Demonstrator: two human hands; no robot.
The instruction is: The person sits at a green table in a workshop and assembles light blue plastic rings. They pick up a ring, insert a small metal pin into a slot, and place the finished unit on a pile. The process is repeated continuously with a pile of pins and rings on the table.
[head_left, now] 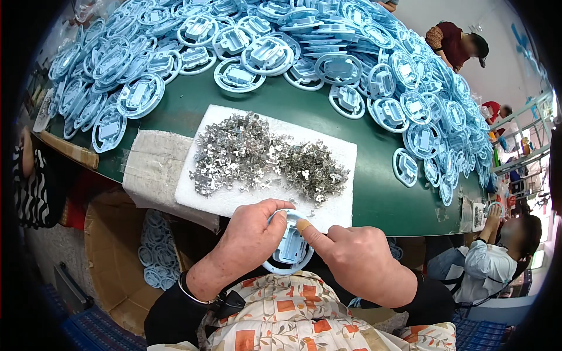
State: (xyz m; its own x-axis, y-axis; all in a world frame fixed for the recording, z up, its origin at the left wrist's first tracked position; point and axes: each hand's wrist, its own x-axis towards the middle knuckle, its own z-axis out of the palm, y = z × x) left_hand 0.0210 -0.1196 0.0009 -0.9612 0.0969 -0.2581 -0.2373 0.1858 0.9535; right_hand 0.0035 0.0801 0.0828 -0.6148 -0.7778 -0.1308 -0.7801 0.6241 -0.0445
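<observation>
In front of my body, a light-blue plastic steering-wheel-shaped part [291, 248] is tilted up, its ribbed hollow hub facing me. My left hand [249, 237] is closed on its left rim, with the thumb at the top edge. Over the upper right of the same part, my right hand [357, 254] has curled fingers, and a digit wrapped in tan tape presses down there. Whatever lies under that tip is hidden. Just beyond my hands, small shiny metal clips [234, 153] lie heaped on a white foam board [266, 202].
A huge pile of matching blue parts [266, 55] covers the far side of the green table [380, 202]. A whitish block [158, 167] sits left of the board. Below left, a cardboard box [108, 251] contains more blue parts. Other people [483, 257] are at the right and left.
</observation>
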